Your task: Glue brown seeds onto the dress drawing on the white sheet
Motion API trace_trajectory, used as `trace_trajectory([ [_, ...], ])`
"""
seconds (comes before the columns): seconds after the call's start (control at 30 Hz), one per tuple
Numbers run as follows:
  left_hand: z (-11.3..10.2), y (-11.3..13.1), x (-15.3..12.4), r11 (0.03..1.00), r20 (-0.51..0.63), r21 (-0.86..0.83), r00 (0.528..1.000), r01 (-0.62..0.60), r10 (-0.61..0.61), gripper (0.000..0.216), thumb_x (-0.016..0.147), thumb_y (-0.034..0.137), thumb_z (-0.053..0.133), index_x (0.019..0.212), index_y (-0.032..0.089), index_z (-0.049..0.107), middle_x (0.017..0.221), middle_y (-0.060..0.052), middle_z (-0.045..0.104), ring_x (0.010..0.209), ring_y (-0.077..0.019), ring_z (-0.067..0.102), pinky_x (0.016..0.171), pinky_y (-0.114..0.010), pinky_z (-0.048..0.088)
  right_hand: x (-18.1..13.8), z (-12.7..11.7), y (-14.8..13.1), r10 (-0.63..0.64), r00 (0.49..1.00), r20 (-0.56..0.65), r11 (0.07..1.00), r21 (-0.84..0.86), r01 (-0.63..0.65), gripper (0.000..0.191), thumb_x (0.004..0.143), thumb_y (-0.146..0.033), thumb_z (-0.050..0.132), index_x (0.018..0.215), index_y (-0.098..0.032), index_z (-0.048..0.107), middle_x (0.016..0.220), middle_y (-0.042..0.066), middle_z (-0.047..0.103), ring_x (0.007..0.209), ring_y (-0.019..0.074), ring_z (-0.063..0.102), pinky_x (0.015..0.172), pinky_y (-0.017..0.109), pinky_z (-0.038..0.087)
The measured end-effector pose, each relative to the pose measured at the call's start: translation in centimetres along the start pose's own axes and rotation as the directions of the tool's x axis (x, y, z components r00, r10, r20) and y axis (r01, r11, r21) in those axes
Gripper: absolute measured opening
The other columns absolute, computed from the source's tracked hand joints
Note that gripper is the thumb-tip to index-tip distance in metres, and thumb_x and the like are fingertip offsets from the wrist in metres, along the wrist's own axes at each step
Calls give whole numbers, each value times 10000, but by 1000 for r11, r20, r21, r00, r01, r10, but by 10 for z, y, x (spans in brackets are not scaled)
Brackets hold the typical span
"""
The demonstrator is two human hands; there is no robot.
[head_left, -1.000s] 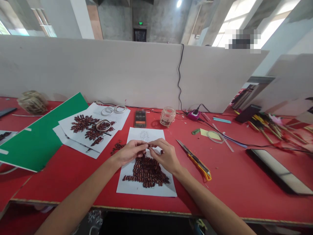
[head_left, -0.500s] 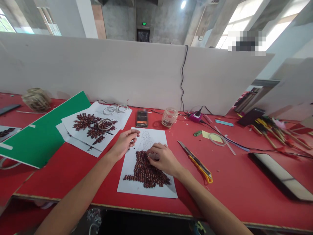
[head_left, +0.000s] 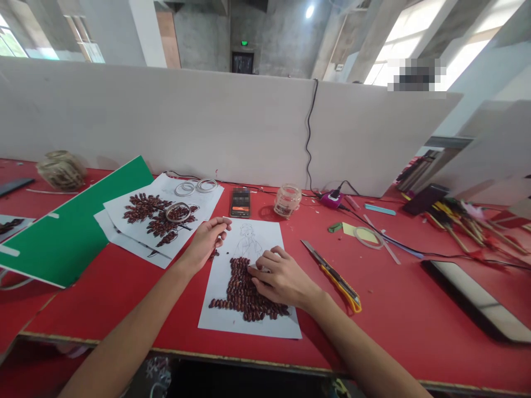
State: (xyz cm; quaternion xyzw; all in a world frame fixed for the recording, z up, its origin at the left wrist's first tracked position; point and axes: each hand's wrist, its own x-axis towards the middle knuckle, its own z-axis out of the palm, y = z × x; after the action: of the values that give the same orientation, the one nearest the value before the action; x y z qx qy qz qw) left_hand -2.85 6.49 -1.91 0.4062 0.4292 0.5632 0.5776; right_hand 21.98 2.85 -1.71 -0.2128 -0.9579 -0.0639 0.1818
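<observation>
A white sheet with a pencil figure drawing (head_left: pixel 249 237) lies in front of me. Rows of glossy dark red-brown seeds (head_left: pixel 243 293) cover its lower half. My right hand (head_left: pixel 282 277) rests over the upper right of these rows, index fingertip touching the seeds and thumb a little apart from it. No seed shows between those fingers. Beside the sheet's upper left edge hovers my left hand (head_left: pixel 206 242), fingers curled in toward the thumb; what they hold, if anything, is hidden. A few loose seeds (head_left: pixel 214 254) lie just below that hand.
A yellow utility knife (head_left: pixel 338 282) lies right of the sheet, and a dark tablet (head_left: pixel 481 298) farther right. Behind stand a phone (head_left: pixel 240 202) and a clear jar (head_left: pixel 287 200). At left are a seed-covered paper (head_left: pixel 124 205), tape rolls (head_left: pixel 185 189) and a green board (head_left: pixel 83 232).
My right hand has shifted slightly right and down, its index finger and thumb now farther apart. My left hand has moved slightly left, uncovering loose seeds beside the sheet.
</observation>
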Motion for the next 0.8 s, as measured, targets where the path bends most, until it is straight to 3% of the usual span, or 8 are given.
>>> trace_trajectory([
  [0.27,2,0,-2,949,61,287,991,-133,120,198,840,333,651,947,181,718,837,-27,654,631,-98,486,477,-193,303,1,-1,7,16,997,78,997,73,-22,267,1052,-258,484,1129,-201,734,977,80,673,925,216,580,855,384,386],
  [0.47,9,6,-16,752,201,584,952,-306,231,205,939,342,562,982,216,718,909,-36,701,733,-162,579,569,-245,398,-4,-2,11,89,994,67,974,203,-101,288,1070,-322,489,1149,-239,753,1078,80,676,987,223,584,876,392,394],
  [0.57,14,8,-21,673,261,621,916,-400,304,173,937,318,590,971,240,740,976,-47,726,820,-199,617,689,-278,452,-4,-3,9,107,991,82,971,205,-122,296,1074,-323,486,1192,-227,739,1082,83,677,1017,232,584,908,405,402],
  [0.7,11,11,-15,680,199,603,904,-418,379,147,917,317,624,933,247,753,974,-59,736,941,-251,638,856,-322,476,-2,-3,4,104,989,108,980,157,-120,304,1074,-310,481,1218,-215,731,1107,99,683,1055,250,584,934,434,408],
  [0.8,-4,17,-6,647,115,648,891,-402,439,170,929,318,598,926,233,745,977,-60,746,943,-246,642,870,-313,469,-3,-3,7,107,989,104,968,217,-127,300,1074,-313,483,1232,-243,729,1157,97,683,1101,254,590,967,448,429],
])
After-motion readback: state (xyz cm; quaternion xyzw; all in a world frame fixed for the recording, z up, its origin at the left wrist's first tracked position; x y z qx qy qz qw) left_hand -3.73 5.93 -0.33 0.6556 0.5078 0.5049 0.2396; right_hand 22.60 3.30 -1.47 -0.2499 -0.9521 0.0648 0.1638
